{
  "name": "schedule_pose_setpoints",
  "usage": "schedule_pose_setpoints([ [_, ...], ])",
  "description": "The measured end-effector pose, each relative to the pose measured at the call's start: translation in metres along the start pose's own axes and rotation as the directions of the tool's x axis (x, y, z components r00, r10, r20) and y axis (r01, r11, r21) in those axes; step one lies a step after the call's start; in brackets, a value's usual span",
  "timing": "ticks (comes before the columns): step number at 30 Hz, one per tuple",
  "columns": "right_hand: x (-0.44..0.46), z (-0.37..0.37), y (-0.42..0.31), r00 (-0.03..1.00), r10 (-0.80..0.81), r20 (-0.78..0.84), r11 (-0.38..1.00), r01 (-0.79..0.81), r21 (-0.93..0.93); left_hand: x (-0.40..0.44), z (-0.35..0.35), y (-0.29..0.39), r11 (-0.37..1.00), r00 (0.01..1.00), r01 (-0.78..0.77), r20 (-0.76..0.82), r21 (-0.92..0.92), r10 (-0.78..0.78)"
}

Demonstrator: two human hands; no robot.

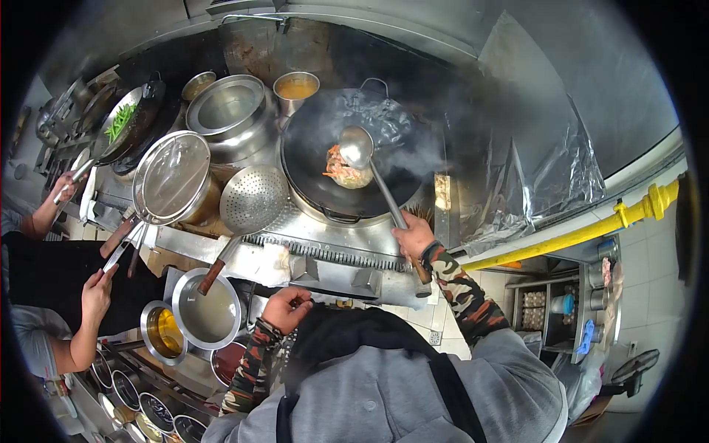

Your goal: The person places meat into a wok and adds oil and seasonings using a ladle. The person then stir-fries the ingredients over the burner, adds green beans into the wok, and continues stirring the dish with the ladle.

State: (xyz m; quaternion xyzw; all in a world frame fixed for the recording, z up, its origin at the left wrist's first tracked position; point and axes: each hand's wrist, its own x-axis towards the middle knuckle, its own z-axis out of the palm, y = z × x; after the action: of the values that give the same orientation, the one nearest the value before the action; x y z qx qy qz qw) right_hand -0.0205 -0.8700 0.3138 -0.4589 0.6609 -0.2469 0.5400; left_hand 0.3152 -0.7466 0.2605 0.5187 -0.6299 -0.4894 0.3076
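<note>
My right hand (413, 238) is wrapped around the long handle of a steel ladle (357, 148). The ladle's bowl is over a large black wok (317, 188), touching or just above a small heap of orange and pale food (347, 173). Steam rises from the wok, whose far side looks wet and shiny. My left hand (288, 308) is in front of my body near the stove's front edge, fingers curled, with nothing visible in them. Left of the wok, a perforated skimmer (254, 199) with a wooden handle lies on the stove.
At left, a co-worker's hand (68, 186) grips a pan (137, 151) with green vegetables (120, 122); the other (96, 295) holds a metal utensil. Pots (225, 103), a mesh strainer (171, 177) and an orange-liquid container (296, 86) crowd the stove. A yellow pipe (576, 229) runs along the right.
</note>
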Motion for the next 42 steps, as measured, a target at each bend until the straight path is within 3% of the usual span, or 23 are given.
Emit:
schedule_pose_setpoints([
  [4, -0.004, 0.007, -0.005, 1.0, -0.01, 0.016, 0.999, 0.009, 0.053, 0.006, -0.001, -0.002, 0.999, 0.999, 0.032, 0.015, -0.022, -0.032],
  [6, 0.013, 0.009, 0.003, 0.999, -0.044, -0.002, 0.999, 0.044, -0.011, 0.01, 0.0, -0.005, 0.999, 0.999, 0.048, 0.022, 0.01, -0.049],
  [7, 0.039, 0.008, 0.026, 0.958, -0.266, -0.111, 0.943, 0.235, -0.235, 0.012, 0.001, -0.005, 1.0, 0.999, 0.018, 0.025, 0.021, -0.019],
  [8, 0.043, 0.006, 0.026, 0.955, -0.274, -0.11, 0.941, 0.243, -0.234, 0.013, 0.002, -0.005, 0.999, 1.0, -0.008, 0.03, 0.032, 0.007],
  [10, 0.045, 0.005, 0.026, 0.811, -0.552, -0.194, 0.714, 0.34, -0.612, 0.012, 0.003, -0.006, 0.999, 0.999, -0.013, 0.043, 0.033, 0.011],
  [11, 0.029, 0.002, 0.005, 0.918, -0.365, -0.155, 0.728, 0.178, -0.662, 0.012, 0.002, -0.001, 1.0, 0.998, -0.005, 0.058, 0.021, 0.004],
  [14, 0.006, -0.018, 0.016, 0.903, -0.425, -0.067, 0.642, 0.248, -0.725, 0.012, -0.001, -0.003, 1.0, 0.997, 0.012, 0.075, 0.008, -0.012],
  [17, -0.017, -0.027, 0.011, 0.919, -0.388, -0.071, 0.617, 0.202, -0.761, 0.013, -0.004, -0.01, 0.977, 0.994, 0.093, 0.077, -0.194, -0.08],
  [21, 0.01, -0.01, 0.004, 0.944, -0.275, -0.18, 0.649, 0.044, -0.76, 0.028, 0.002, 0.002, 1.0, 0.994, 0.02, 0.11, -0.006, -0.019],
  [26, -0.022, -0.015, 0.011, 0.934, -0.346, -0.09, 0.677, 0.182, -0.713, 0.031, 0.002, 0.012, 0.999, 0.99, 0.001, 0.144, -0.033, 0.004],
  [28, -0.032, -0.021, 0.017, 0.93, -0.364, -0.044, 0.66, 0.224, -0.717, 0.029, 0.003, 0.005, 0.99, 0.991, 0.025, 0.133, -0.141, -0.006],
  [33, 0.012, -0.015, 0.008, 0.923, -0.357, -0.145, 0.664, 0.141, -0.735, 0.034, 0.021, 0.02, 0.998, 0.987, -0.001, 0.162, -0.069, 0.012],
  [36, -0.016, -0.016, 0.013, 0.934, -0.348, -0.078, 0.685, 0.196, -0.702, 0.035, 0.019, 0.019, 0.997, 0.98, -0.066, 0.185, -0.038, 0.072],
  [38, -0.031, -0.021, 0.012, 0.937, -0.344, -0.055, 0.665, 0.202, -0.719, 0.035, 0.018, 0.018, 0.94, 0.997, 0.009, 0.077, -0.341, 0.019],
  [39, -0.033, -0.024, 0.015, 0.941, -0.337, -0.046, 0.661, 0.201, -0.723, 0.034, 0.014, 0.017, 0.907, 0.989, 0.151, 0.064, -0.393, -0.137],
  [40, -0.037, -0.027, 0.021, 0.945, -0.324, -0.041, 0.659, 0.194, -0.727, 0.036, 0.014, 0.024, 0.858, 0.984, 0.113, -0.063, -0.5, -0.166],
  [42, -0.015, -0.026, 0.008, 0.936, -0.343, -0.081, 0.685, 0.191, -0.704, 0.045, 0.006, 0.041, 0.816, 0.963, 0.092, -0.159, -0.571, -0.22],
])
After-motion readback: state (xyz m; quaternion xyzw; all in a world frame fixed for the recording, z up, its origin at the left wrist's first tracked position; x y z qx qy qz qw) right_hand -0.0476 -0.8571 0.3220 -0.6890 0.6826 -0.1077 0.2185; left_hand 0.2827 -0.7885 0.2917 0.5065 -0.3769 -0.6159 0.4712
